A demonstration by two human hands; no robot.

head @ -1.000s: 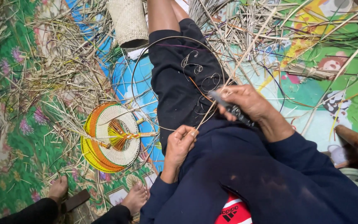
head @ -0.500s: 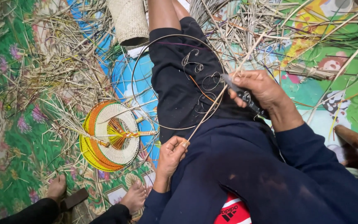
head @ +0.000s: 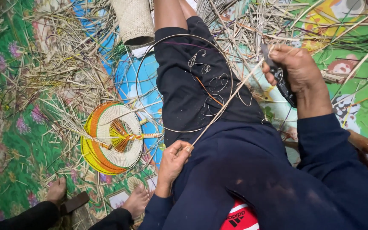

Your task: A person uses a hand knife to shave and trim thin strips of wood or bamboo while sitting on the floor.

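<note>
1. The left hand (head: 173, 159) pinches the near end of a thin pale reed strip (head: 224, 106) between thumb and fingertips, low beside the person's hip.
2. The right hand (head: 297, 70) is closed around a dark-handled knife (head: 283, 83), held up over the right thigh; the strip's far end meets it there, so the strip runs taut and slanted across the lap between the two hands.
3. The strip looks light, springy and narrow. It would likely bend easily and split or snap if kinked, so the ends, where both hands have it, seem the safest places to hold.
4. A thin wire hoop (head: 139, 72) lies over the dark shorts, with curled shavings (head: 218, 81) scattered on the cloth inside it.
5. On the patterned floor mat (head: 5, 127) to the left lies a round woven fan (head: 107, 145) with orange and yellow rims, amid loose cut reeds (head: 56, 64).
6. A woven cylindrical basket (head: 133, 21) lies on the mat above the knee.
7. Another person's bare feet (head: 135, 200) rest on the mat at the lower left.
</note>
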